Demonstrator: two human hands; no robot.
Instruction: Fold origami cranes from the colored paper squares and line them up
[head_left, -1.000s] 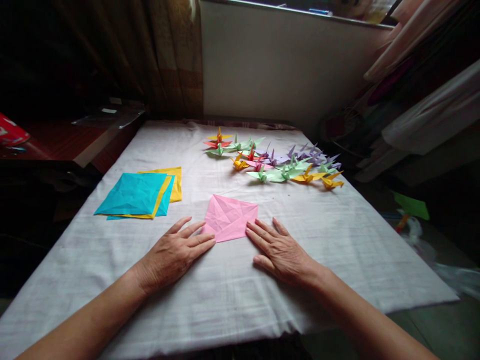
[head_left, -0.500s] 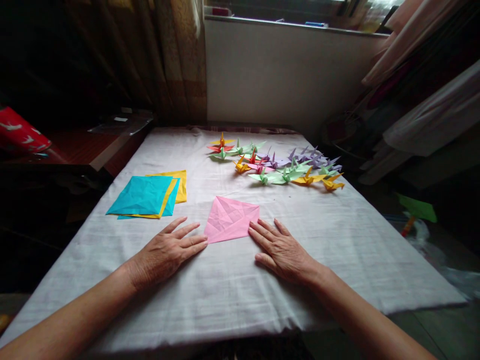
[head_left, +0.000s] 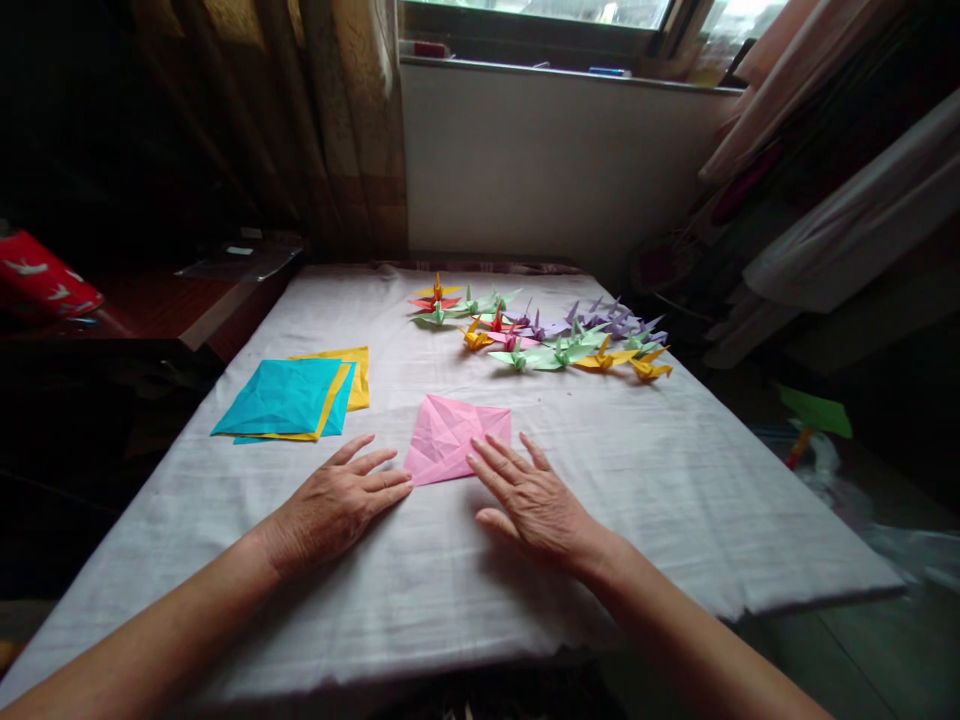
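Observation:
A creased pink sheet of origami paper (head_left: 442, 435) lies flat on the white tablecloth (head_left: 420, 590) in front of me. My left hand (head_left: 337, 505) rests palm down with its fingers spread, the fingertips touching the paper's near left corner. My right hand (head_left: 529, 495), also flat and open, lays its fingertips over the right part of the sheet and hides its near right corner. To the left of the pink sheet is a small stack of turquoise paper (head_left: 281, 395) and yellow paper (head_left: 360, 375).
Several folded paper cranes (head_left: 562, 350) in green, purple, orange, red and pink stand at the back right of the table. Beyond the left edge, a red patterned object (head_left: 45, 275) sits on a brown surface. Hanging cloth (head_left: 840, 210) is at the right.
My right hand has slid left from the pink paper's right edge onto the sheet. My left hand has stayed at the left corner. The view has shifted slightly.

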